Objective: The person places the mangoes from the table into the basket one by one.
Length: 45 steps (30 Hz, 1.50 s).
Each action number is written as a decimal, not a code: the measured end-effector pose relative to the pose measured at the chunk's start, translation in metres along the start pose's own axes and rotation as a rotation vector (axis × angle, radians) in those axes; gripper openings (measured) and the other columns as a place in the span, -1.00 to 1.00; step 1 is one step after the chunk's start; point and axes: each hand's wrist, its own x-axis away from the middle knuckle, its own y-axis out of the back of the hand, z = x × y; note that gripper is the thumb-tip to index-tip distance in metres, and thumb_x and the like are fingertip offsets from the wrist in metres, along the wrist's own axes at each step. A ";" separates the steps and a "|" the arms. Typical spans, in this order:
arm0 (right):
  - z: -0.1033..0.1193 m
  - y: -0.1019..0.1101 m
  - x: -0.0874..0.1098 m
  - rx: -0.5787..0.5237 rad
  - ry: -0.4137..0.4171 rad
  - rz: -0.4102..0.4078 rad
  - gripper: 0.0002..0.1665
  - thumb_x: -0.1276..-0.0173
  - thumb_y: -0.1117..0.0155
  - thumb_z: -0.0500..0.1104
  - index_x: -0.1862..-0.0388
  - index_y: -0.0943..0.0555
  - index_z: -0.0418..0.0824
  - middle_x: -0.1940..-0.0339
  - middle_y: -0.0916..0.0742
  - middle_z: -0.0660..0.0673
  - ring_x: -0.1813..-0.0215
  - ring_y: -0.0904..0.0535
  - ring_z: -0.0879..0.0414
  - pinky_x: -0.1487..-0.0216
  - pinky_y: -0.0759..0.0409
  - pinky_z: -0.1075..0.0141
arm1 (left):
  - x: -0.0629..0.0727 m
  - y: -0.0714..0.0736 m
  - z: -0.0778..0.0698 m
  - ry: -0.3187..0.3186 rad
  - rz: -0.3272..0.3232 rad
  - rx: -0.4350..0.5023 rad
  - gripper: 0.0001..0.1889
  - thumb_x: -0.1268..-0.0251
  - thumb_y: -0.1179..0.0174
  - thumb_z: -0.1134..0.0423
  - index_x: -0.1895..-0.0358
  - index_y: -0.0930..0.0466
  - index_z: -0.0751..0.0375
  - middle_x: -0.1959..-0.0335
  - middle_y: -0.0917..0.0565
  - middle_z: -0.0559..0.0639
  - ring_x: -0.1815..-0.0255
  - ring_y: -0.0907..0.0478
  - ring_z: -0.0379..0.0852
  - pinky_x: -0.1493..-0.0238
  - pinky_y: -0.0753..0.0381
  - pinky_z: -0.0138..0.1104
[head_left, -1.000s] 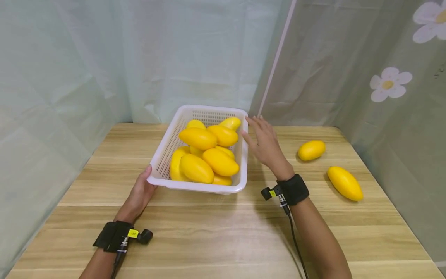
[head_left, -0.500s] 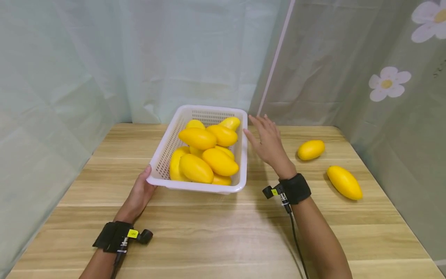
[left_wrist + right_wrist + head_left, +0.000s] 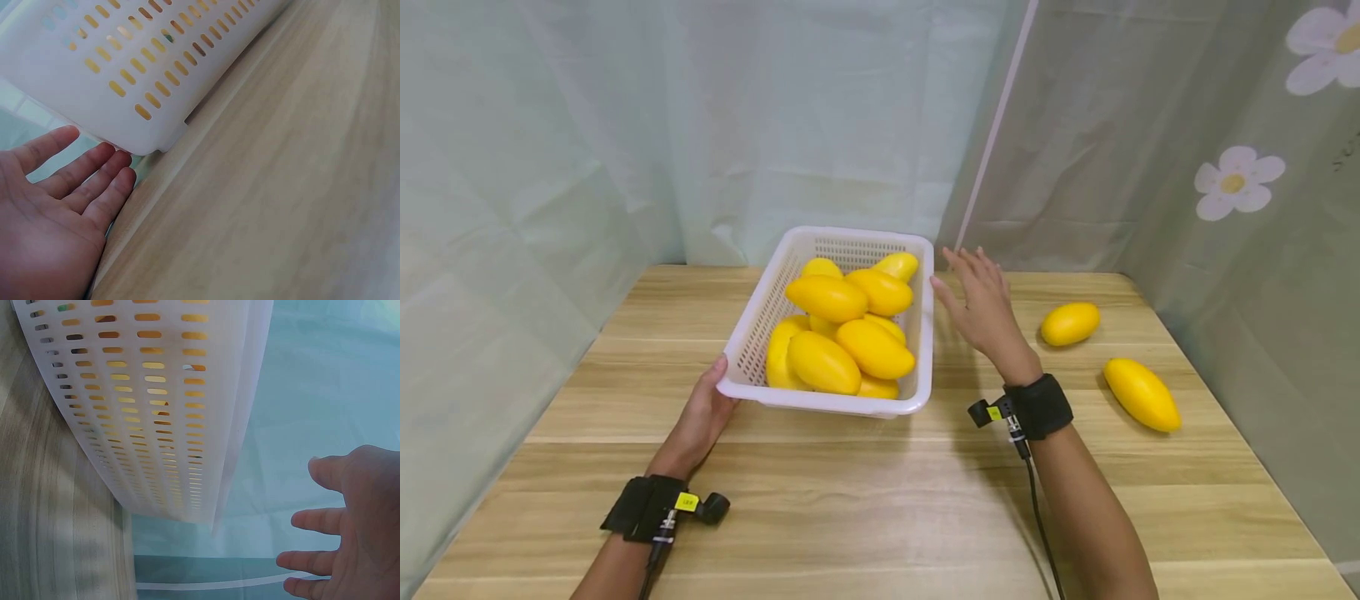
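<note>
A white perforated plastic basket (image 3: 752, 389) stands on the wooden table, heaped with several yellow mangoes (image 3: 823, 362). My left hand (image 3: 698, 415) is at its near left corner, with the thumb up by the rim. In the left wrist view the fingers (image 3: 94, 187) of that hand are extended and their tips meet the basket's lower wall (image 3: 69, 94). Off the basket's right side, my right hand (image 3: 983, 312) hovers with spread fingers and nothing in them. A gap between this hand (image 3: 369, 531) and the basket wall (image 3: 219, 425) shows in the right wrist view.
Two loose mangoes lie on the table's right side, one farther back (image 3: 1071, 323) and one nearer (image 3: 1142, 395). Pale curtains (image 3: 835, 108) hang behind and at both sides. A black cable (image 3: 1037, 517) runs from the right wristband (image 3: 1037, 407).
My right hand has drawn a little to the right, away from the basket's rim. The left hand, the basket and the mangoes stay where they were.
</note>
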 end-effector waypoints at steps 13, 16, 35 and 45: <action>-0.002 0.003 0.001 0.018 -0.045 0.014 -0.34 -0.40 0.18 0.19 -0.39 -0.17 -0.05 -0.36 -0.21 -0.22 -0.38 0.16 -0.08 -0.25 0.36 0.00 | -0.001 0.002 0.001 0.002 -0.001 0.010 -0.47 -0.41 0.46 -0.10 -0.42 0.09 -0.18 -0.41 0.08 -0.07 -0.33 0.06 0.00 -0.25 0.20 -0.03; -0.003 0.004 0.001 0.022 -0.061 0.018 -0.34 -0.40 0.18 0.19 -0.39 -0.17 -0.06 -0.36 -0.20 -0.22 -0.38 0.17 -0.07 -0.25 0.36 0.00 | -0.001 0.002 0.001 0.006 -0.002 0.004 -0.47 -0.41 0.46 -0.10 -0.42 0.10 -0.19 -0.41 0.09 -0.07 -0.33 0.07 -0.01 -0.25 0.19 -0.04; -0.010 0.011 0.001 0.038 -0.092 0.006 -0.32 -0.40 0.21 0.20 -0.39 -0.17 -0.09 -0.34 -0.23 -0.27 -0.37 0.15 -0.13 -0.24 0.36 -0.03 | -0.001 0.001 0.003 0.005 0.001 -0.014 -0.47 -0.41 0.45 -0.11 -0.42 0.10 -0.21 -0.41 0.10 -0.11 -0.34 0.08 -0.03 -0.26 0.20 -0.05; -0.011 0.014 0.001 0.055 -0.100 0.004 -0.31 -0.39 0.18 0.21 -0.39 -0.17 -0.08 -0.34 -0.23 -0.25 -0.37 0.14 -0.14 -0.24 0.35 -0.03 | -0.002 0.004 0.008 -0.002 -0.006 -0.020 -0.47 -0.41 0.47 -0.13 -0.41 0.10 -0.23 -0.41 0.09 -0.12 -0.33 0.06 -0.04 -0.26 0.18 -0.06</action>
